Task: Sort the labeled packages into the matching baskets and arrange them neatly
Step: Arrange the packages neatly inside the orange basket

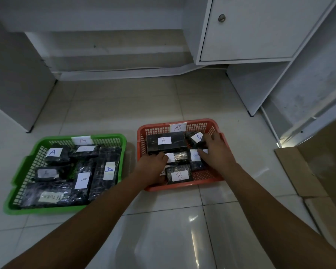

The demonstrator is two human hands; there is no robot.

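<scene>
head view looks down at two baskets on a pale tiled floor (163, 98), and the sorting looks nearly finished. the green basket (19, 193), tagged a on its far rim, holds dark wrapped packages (103, 169) lying flat; most show an a label, though one at the near edge carries a longer word i cannot read. the red basket (141, 144), tagged b, holds several packages too, among them a large b package (166, 143) at the back and a smaller b package (179, 174) at the near edge. no loose package shows on the floor, so what is left seems to be tidying the red one, where the packages sit at mixed angles. the left hand (153, 167) reaches in at the near left, fingers curled down among the packages; whether it grips one i cannot tell. the right hand (215, 150) lies over the right side, fingers spread and bent onto a small package, pressing or nudging it rather than plainly holding it. a cardboard box (322, 162) stands to the right, its contents hidden.
</scene>
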